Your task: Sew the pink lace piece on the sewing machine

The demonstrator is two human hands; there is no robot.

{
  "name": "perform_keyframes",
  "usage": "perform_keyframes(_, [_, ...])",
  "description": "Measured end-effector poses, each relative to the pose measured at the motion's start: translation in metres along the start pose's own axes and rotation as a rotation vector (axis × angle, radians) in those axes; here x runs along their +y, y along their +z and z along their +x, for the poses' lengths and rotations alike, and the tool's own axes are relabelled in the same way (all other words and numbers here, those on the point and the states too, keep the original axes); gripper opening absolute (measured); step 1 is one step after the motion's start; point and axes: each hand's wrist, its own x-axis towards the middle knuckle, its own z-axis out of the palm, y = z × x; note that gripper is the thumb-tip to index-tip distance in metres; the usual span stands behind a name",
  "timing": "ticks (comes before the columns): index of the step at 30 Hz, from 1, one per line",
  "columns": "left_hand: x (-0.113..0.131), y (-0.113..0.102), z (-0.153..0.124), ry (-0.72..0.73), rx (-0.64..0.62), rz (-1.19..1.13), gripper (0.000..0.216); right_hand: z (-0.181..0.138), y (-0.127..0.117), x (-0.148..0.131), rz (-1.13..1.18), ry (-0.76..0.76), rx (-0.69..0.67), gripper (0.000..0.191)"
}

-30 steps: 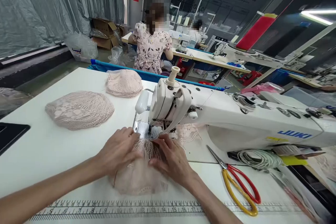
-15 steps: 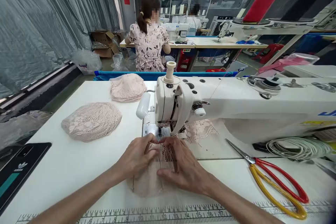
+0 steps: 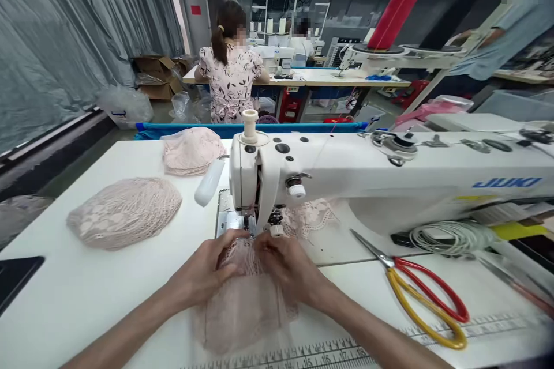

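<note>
A sheer pale-pink lace fabric piece (image 3: pixel 242 305) lies on the white table in front of the sewing machine (image 3: pixel 294 164), its upper edge at the presser foot (image 3: pixel 246 222). My left hand (image 3: pixel 208 271) grips the lace's left side, fingertips close to the foot. On the right side, my right hand (image 3: pixel 289 265) pinches the same fabric with its fingers curled in. More scalloped lace (image 3: pixel 309 218) lies behind the needle, under the machine arm. Fingertips of both hands partly hide the fabric edge.
Two stacks of lace cups, a nearer one (image 3: pixel 125 212) and a farther one (image 3: pixel 193 151), sit left. Scissors (image 3: pixel 392 262) and a coiled cable (image 3: pixel 450 239) lie right. A printed ruler (image 3: pixel 320 354) runs along the front. Co-workers (image 3: pixel 231 69) are beyond.
The view has swung right, so things appear shifted left. My right hand's fingers have drawn in to a pinch, and more fabric shows between the hands. A person's sleeve has appeared at upper right.
</note>
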Motion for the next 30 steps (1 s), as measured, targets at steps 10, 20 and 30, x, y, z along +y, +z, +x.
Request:
perform_keyframes(10, [0.000,-0.001,0.001,0.083,-0.027,-0.048,0.045,0.005,0.000,0.010,-0.142,0.038,0.037,0.022])
perform_keyframes(20, [-0.007,0.009,0.003,0.149,0.178,0.078,0.034,0.004,-0.002,0.003,-0.454,-0.017,-0.020,0.024])
perform_keyframes(30, [-0.017,0.012,0.003,0.651,0.564,0.540,0.030,0.003,0.007,0.012,-0.675,0.004,0.083,0.036])
